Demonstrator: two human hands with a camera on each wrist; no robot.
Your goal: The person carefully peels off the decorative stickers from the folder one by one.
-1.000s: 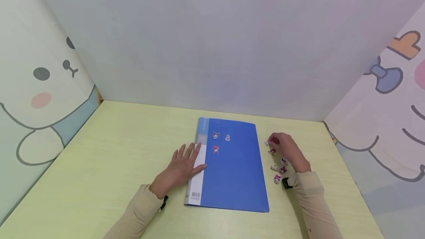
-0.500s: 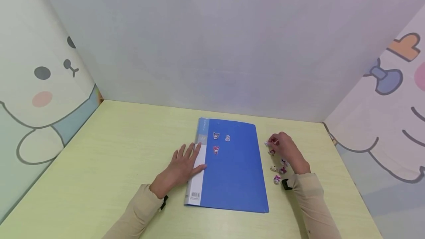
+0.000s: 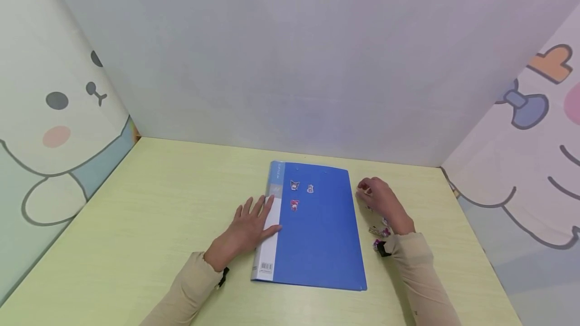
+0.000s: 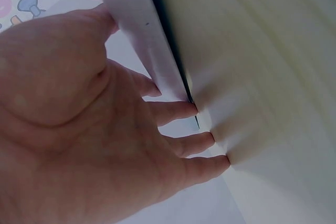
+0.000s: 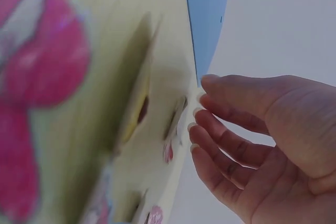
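A blue folder (image 3: 319, 235) with a white spine lies on the table, with three small cartoon stickers near its top: a dark-eared one (image 3: 295, 185), a white one (image 3: 310, 188) and a pink one (image 3: 294, 205). My left hand (image 3: 244, 230) rests with spread fingers over the spine, its fingertips reaching the table past the folder's edge in the left wrist view. My right hand (image 3: 378, 197) is just right of the folder, thumb and forefinger pinching a small pale sticker (image 5: 200, 92) that is mostly hidden. Beneath that hand lie more loose cartoon stickers (image 3: 374, 231).
Several loose stickers, including a purple one (image 3: 377, 244) by the right wrist strap and a large-looking pink one (image 5: 50, 51) close to the right wrist camera, lie on the pale yellow table (image 3: 181, 185). A plain wall (image 3: 290, 64) stands behind, with cartoon-printed panels either side.
My right hand has moved left toward the folder, and the pale sticker at its fingertips has left its spot on the table. My left hand has stayed on the folder.
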